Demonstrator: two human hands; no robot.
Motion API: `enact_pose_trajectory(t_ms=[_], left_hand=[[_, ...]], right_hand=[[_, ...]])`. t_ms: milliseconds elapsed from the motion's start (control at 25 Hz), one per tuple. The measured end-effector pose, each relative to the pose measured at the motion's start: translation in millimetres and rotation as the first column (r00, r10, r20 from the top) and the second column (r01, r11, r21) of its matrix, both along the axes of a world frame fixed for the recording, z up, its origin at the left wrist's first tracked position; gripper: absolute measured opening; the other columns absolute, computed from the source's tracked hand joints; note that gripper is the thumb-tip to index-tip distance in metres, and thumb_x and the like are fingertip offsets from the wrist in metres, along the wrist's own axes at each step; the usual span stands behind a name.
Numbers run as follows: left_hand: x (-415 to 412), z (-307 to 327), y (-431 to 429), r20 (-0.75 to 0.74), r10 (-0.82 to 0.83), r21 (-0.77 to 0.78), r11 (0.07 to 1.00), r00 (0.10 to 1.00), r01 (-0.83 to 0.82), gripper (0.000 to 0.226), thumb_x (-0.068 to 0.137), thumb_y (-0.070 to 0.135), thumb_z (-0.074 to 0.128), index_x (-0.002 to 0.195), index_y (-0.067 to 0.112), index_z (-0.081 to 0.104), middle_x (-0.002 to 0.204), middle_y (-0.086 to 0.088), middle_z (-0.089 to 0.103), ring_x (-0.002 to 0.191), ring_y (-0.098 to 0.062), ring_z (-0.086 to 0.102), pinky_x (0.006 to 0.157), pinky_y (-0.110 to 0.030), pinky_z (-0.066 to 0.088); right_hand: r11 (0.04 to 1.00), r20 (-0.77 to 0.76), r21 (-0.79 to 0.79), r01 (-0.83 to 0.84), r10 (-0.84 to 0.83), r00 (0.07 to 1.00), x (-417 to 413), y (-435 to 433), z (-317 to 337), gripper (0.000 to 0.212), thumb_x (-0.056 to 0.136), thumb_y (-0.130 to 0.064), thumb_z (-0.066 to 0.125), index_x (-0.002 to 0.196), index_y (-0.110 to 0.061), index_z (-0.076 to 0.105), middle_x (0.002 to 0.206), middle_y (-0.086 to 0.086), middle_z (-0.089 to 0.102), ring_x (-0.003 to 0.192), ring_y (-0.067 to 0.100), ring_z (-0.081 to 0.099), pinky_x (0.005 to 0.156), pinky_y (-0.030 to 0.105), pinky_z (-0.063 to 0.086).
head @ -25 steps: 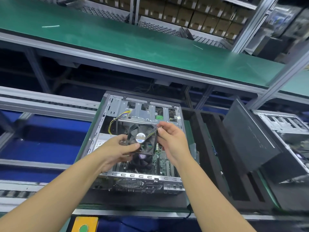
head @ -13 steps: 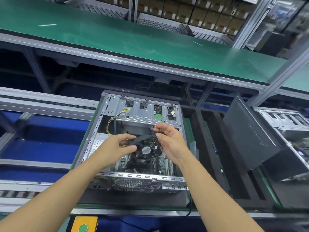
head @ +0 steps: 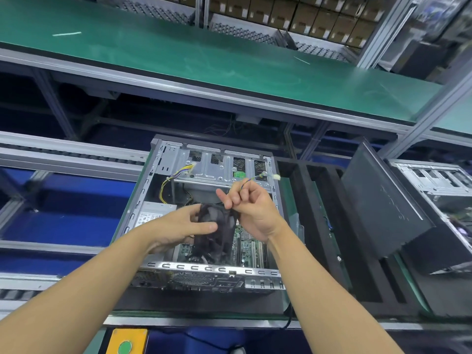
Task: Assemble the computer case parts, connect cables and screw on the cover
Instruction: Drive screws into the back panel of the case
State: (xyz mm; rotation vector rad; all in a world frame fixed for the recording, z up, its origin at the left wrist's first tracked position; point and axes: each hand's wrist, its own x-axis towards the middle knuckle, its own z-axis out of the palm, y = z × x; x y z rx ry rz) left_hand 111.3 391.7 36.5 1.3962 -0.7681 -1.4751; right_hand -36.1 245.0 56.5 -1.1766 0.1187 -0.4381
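Head view: left hand [head: 178, 226] holds fan [head: 219, 227] over open case [head: 204, 267]; right hand [head: 255, 213] fingers [head: 237, 198] pinch its cable [head: 252, 178] clear, probably for plugging.

green-matted shelf [head: 229, 60] across the far side | aluminium post [head: 383, 29] at right | cardboard boxes [head: 306, 14] stacked behind it | roller rail [head: 63, 159] at left | blue panel [head: 63, 213] beneath | yellow box [head: 127, 337] with green button at near edge

Head camera looks forward and down, close over computer case [head: 204, 172].
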Motion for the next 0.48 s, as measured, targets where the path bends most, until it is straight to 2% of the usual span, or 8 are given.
enact_pose_trajectory(t_ms=[40,120,160,240,280,360,400,480], left_hand=[[0,0,0,-0.029,0.071,-0.024,0.997,0.997,-0.072,0.041,0.084,0.028,0.073,0.121,0.016,0.06,0.114,-0.011,0.071,0.099,-0.02,0.069,0.073,-0.032,0.056],[4,-1,2,-0.006,0.186,-0.067,0.98,0.983,-0.185,0.023,0.091,0.021,0.066,0.113,0.013,0.064,0.108,-0.014,0.071,0.101,-0.026,0.067,0.086,-0.039,0.054],[7,-1,4,0.076,0.182,-0.083,0.981,0.98,-0.176,0.016,0.092,0.018,0.066,0.108,0.015,0.067,0.105,-0.012,0.073,0.1,-0.026,0.068,0.092,-0.039,0.051],[10,-1,6,0.348,0.08,-0.063,0.996,0.934,-0.062,0.008,0.087,0.021,0.073,0.095,0.019,0.07,0.095,-0.005,0.075,0.093,-0.024,0.07,0.091,-0.039,0.051],[9,-2,6,0.492,0.01,-0.015,1.0,0.87,-0.003,0.009,0.083,0.025,0.077,0.089,0.022,0.069,0.089,-0.002,0.075,0.088,-0.025,0.07,0.087,-0.039,0.05],[5,-2,2,0.706,-0.167,0.125,0.986,0.689,0.112,0.017,0.077,0.032,0.081,0.084,0.028,0.066,0.08,0.006,0.07,0.081,-0.024,0.066,0.081,-0.037,0.051],[2,-1,0,0.763,-0.274,0.205,0.962,0.585,0.183,0.021,0.075,0.034,0.081,0.087,0.03,0.064,0.082,0.01,0.067,0.082,-0.02,0.064,0.079,-0.034,0.05],[-1,3,-3,0.764,-0.474,0.351,0.875,0.438,0.334,0.04,0.076,0.031,0.08,0.112,0.033,0.062,0.101,0.014,0.064,0.096,-0.012,0.061,0.083,-0.028,0.049]], right_hand=[[0.999,-0.01,0.021,0.039,-0.038,0.999,-1,-1,-1,0.052,0.084,0.028,0.045,0.069,-0.021,0.054,0.071,0.001,0.056,0.073,0.02,0.065,0.113,0.043,0.042],[0.99,-0.087,0.033,0.14,-0.137,0.987,-8,-3,-6,0.047,0.085,0.026,0.049,0.071,-0.018,0.05,0.069,0.001,0.059,0.089,0.026,0.071,0.109,0.041,0.045],[0.981,-0.14,0.038,0.192,-0.185,0.973,-12,-3,-10,0.045,0.087,0.028,0.048,0.074,-0.015,0.047,0.069,0.001,0.059,0.099,0.03,0.072,0.108,0.043,0.047],[0.964,-0.268,0.045,0.261,-0.24,0.933,-19,-2,-20,0.04,0.09,0.029,0.045,0.082,-0.01,0.046,0.072,0.003,0.06,0.109,0.033,0.07,0.107,0.047,0.049],[0.961,-0.35,0.038,0.273,-0.243,0.905,-22,-1,-25,0.036,0.09,0.028,0.045,0.088,-0.008,0.049,0.074,0.005,0.062,0.108,0.032,0.071,0.104,0.047,0.051],[0.97,-0.532,-0.024,0.242,-0.217,0.818,-25,1,-30,0.029,0.093,0.023,0.048,0.096,-0.005,0.054,0.085,0.01,0.065,0.101,0.028,0.073,0.094,0.042,0.058],[0.98,-0.609,-0.054,0.19,-0.183,0.772,-27,3,-32,0.025,0.095,0.02,0.05,0.096,-0.004,0.057,0.09,0.012,0.067,0.096,0.025,0.074,0.088,0.037,0.06],[0.996,-0.704,-0.038,0.084,-0.087,0.705,-31,5,-36,0.023,0.097,0.016,0.05,0.089,-0.002,0.062,0.092,0.016,0.071,0.087,0.022,0.075,0.08,0.03,0.061]])
